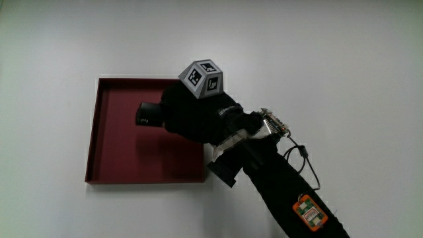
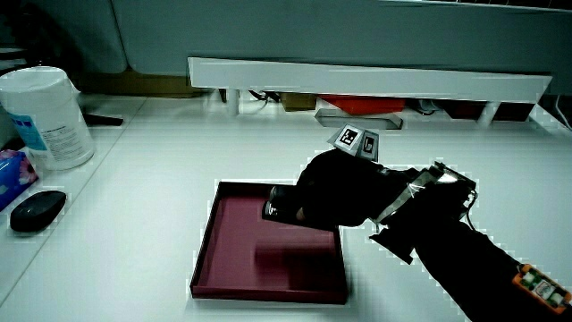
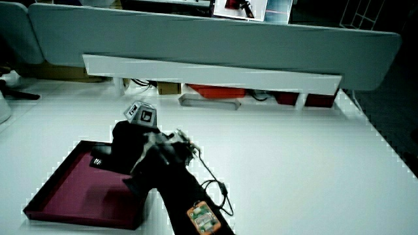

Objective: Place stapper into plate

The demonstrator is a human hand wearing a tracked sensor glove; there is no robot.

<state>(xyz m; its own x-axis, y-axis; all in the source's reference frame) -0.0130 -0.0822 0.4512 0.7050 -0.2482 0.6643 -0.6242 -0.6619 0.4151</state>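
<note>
Stapler (image 1: 147, 114): only one dark end shows past the hand (image 1: 192, 116); the rest is covered by the glove, shape not readable.
Fingers: hidden under the hand's back and the cube (image 1: 203, 79) in the main view.
Tray (image 1: 112, 142): the corner and part of the floor under the hand are covered.
Forearm (image 1: 291, 198): cut off by the picture's edge.
White tub (image 2: 46, 116): label print too small to read.
Dark oval object (image 2: 36, 210) beside it: cannot be identified.
</note>
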